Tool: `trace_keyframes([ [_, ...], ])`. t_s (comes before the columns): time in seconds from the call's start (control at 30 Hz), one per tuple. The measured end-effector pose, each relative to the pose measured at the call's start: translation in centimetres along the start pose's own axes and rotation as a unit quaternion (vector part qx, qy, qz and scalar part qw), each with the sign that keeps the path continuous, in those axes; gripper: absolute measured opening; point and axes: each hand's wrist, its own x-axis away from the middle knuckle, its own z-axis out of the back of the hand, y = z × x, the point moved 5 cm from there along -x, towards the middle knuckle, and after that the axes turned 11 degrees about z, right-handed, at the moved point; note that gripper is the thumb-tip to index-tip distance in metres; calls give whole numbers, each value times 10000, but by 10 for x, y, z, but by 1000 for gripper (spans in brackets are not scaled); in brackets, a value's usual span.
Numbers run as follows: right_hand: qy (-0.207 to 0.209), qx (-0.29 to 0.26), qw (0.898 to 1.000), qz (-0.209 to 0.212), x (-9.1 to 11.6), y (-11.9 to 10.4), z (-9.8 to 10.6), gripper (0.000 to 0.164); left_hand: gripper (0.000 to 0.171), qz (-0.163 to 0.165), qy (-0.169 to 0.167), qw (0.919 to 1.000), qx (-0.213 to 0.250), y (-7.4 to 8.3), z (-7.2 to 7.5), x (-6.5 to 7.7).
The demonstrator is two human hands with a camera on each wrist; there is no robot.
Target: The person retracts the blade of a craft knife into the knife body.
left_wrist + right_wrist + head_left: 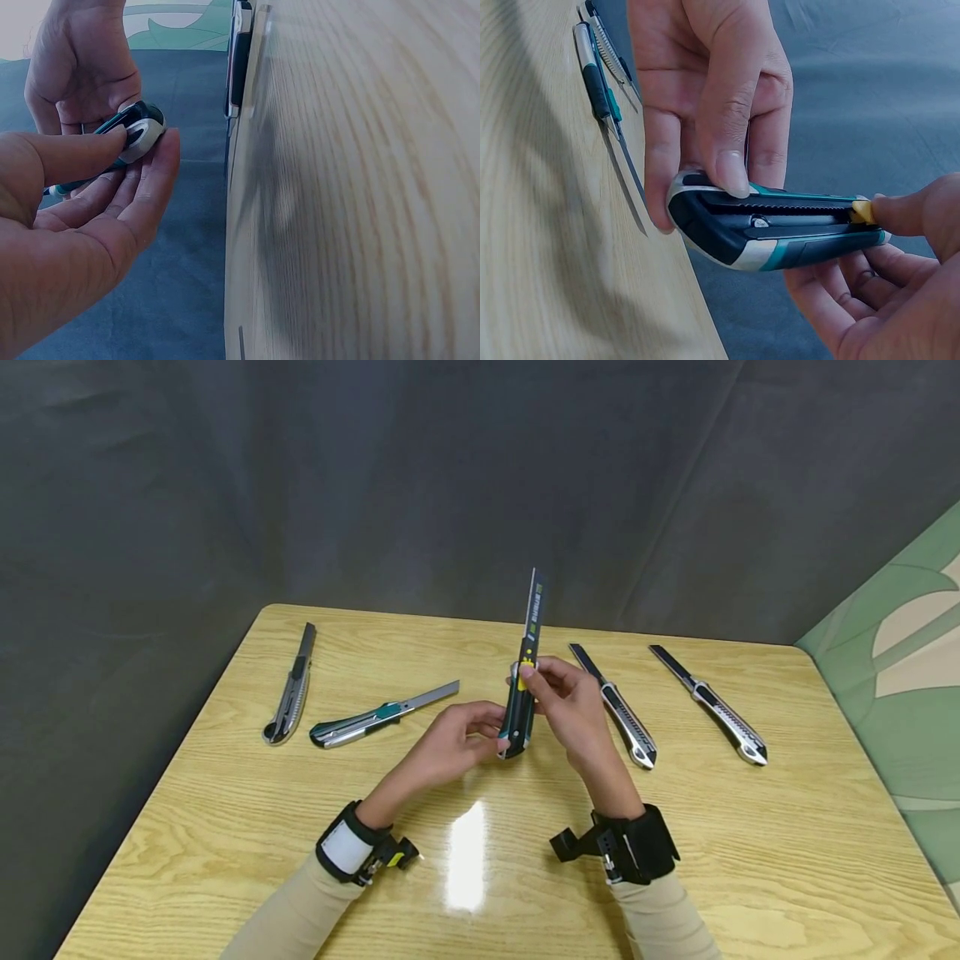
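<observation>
Both hands hold a black and teal utility knife [517, 710] above the table, its long dark blade [534, 610] extended and pointing up and away. My left hand [453, 742] pinches the butt end, thumb on one side and fingers beneath, as the right wrist view shows. Around the front of the handle is my right hand [576, 714], its thumb on the yellow slider [862, 211]. In the left wrist view the knife's white and black butt [142, 135] sits between the left thumb and fingers; the blade is hidden there.
Left on the wooden table [225, 827] lie a grey utility knife [291, 693] and a green and silver one [375, 720], both with blades out. To the right lie two white and black utility knives [626, 718] [723, 714], blades out too. A dark curtain [450, 485] hangs behind.
</observation>
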Motion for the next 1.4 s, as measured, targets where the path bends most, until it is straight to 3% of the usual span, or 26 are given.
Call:
trace_keyframes([
  [1.1,-285,-18,9992,295,1,-2,-3,25,29,74,-62,9999,43,-2,-2,-1],
  [1.4,-295,155,9983,477,2,-2,-5,19,27,101,147,9997,-177,-2,1,-1],
])
